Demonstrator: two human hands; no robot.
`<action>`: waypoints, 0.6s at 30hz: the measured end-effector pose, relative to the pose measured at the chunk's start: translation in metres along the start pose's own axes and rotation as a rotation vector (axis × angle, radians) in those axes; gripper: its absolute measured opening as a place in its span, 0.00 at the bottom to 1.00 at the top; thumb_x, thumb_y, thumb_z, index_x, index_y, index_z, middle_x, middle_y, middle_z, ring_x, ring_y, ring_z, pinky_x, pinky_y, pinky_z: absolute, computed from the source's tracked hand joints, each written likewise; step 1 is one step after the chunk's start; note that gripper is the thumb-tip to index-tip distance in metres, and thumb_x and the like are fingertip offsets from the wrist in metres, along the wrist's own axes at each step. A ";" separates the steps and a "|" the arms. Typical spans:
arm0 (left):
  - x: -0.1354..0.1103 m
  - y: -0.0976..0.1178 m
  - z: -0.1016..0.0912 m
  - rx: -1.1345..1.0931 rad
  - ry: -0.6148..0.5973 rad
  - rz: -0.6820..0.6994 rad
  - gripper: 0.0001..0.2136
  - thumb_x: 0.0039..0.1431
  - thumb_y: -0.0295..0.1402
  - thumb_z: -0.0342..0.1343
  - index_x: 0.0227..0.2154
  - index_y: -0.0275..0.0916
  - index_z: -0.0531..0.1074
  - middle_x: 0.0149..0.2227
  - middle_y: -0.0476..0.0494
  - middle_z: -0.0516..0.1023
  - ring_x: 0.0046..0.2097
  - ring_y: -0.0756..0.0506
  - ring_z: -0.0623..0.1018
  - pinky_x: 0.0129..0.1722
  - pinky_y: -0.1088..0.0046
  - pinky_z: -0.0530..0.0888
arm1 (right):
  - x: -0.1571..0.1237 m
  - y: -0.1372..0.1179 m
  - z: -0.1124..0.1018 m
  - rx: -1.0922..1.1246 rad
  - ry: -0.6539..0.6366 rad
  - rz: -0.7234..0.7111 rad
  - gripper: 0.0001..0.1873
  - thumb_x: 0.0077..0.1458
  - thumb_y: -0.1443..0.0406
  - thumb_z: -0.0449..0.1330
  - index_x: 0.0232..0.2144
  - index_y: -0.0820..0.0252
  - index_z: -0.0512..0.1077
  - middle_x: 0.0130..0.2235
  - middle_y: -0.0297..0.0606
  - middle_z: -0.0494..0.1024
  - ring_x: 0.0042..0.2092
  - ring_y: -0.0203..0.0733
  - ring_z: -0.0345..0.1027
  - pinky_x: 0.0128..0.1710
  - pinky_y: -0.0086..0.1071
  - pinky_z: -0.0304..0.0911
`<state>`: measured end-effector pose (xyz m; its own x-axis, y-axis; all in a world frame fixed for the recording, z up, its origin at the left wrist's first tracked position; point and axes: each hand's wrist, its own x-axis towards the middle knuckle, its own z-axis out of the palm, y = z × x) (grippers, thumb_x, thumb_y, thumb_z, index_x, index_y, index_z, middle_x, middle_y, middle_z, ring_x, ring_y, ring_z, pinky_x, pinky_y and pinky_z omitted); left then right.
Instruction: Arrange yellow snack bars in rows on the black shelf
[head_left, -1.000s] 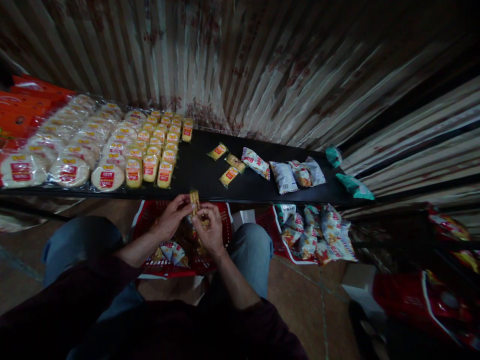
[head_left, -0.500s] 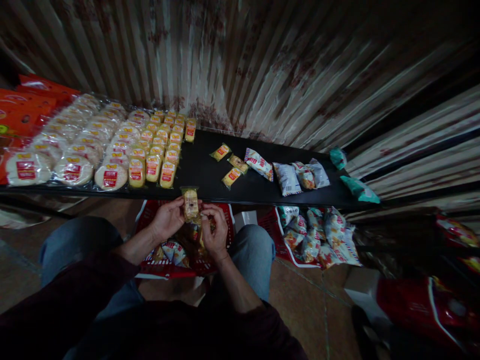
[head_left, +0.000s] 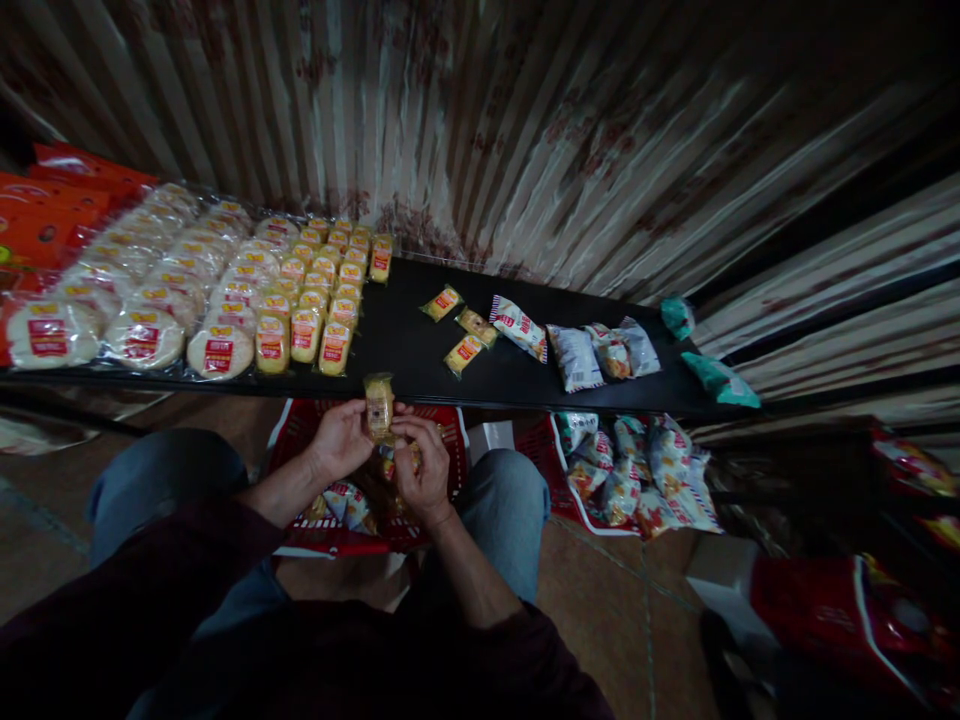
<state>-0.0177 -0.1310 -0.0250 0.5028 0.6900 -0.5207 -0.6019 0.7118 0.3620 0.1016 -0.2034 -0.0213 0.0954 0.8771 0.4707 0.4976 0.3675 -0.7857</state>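
A small wrapped yellow cake (head_left: 379, 405) stands upright between my hands, its printed back toward me. My left hand (head_left: 343, 440) grips its left side, and the fingers of my right hand (head_left: 424, 462) pinch at its lower right edge. Both hands are over a red basket (head_left: 292, 425) that holds more wrapped snacks, partly hidden by my hands. Just beyond, rows of the same wrapped yellow cakes (head_left: 335, 345) lie on a black shelf (head_left: 409, 350). Three loose ones (head_left: 463, 353) lie further right on that shelf.
Round wrapped crackers (head_left: 146, 340) and orange packages (head_left: 56, 215) fill the shelf's left part. White snack bags (head_left: 574, 357) and green packets (head_left: 720, 380) lie at its right. A second red basket (head_left: 540, 455) with bags stands below, beside my right knee. A pleated curtain (head_left: 420, 130) hangs behind.
The wrapped cake has turned slightly in my hands. My right hand has shifted a little left and up along its lower edge. The shelf items have stayed put.
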 end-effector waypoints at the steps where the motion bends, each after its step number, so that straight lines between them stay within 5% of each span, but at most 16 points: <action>1: 0.000 0.000 0.000 0.000 0.009 -0.008 0.15 0.52 0.25 0.44 0.37 0.29 0.74 0.34 0.35 0.80 0.41 0.40 0.79 0.43 0.61 0.75 | 0.000 -0.001 0.000 0.002 -0.012 -0.010 0.11 0.54 0.68 0.50 0.37 0.56 0.70 0.39 0.41 0.75 0.44 0.44 0.68 0.46 0.42 0.63; 11: -0.006 0.003 0.005 0.024 -0.076 -0.081 0.16 0.54 0.30 0.47 0.43 0.28 0.72 0.37 0.34 0.80 0.41 0.39 0.78 0.42 0.61 0.74 | 0.000 0.003 0.001 -0.099 0.024 -0.026 0.11 0.52 0.65 0.56 0.40 0.57 0.66 0.40 0.43 0.72 0.44 0.45 0.66 0.45 0.41 0.63; 18: -0.005 -0.001 -0.002 0.067 -0.137 0.055 0.11 0.50 0.27 0.55 0.38 0.36 0.72 0.37 0.41 0.79 0.41 0.43 0.78 0.45 0.66 0.72 | -0.001 0.009 0.004 -0.159 0.028 0.049 0.11 0.52 0.62 0.56 0.39 0.57 0.65 0.40 0.42 0.71 0.44 0.45 0.66 0.44 0.40 0.63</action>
<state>-0.0204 -0.1354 -0.0242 0.5531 0.7362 -0.3900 -0.5904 0.6767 0.4400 0.1023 -0.1999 -0.0309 0.1453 0.8830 0.4462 0.6220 0.2692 -0.7353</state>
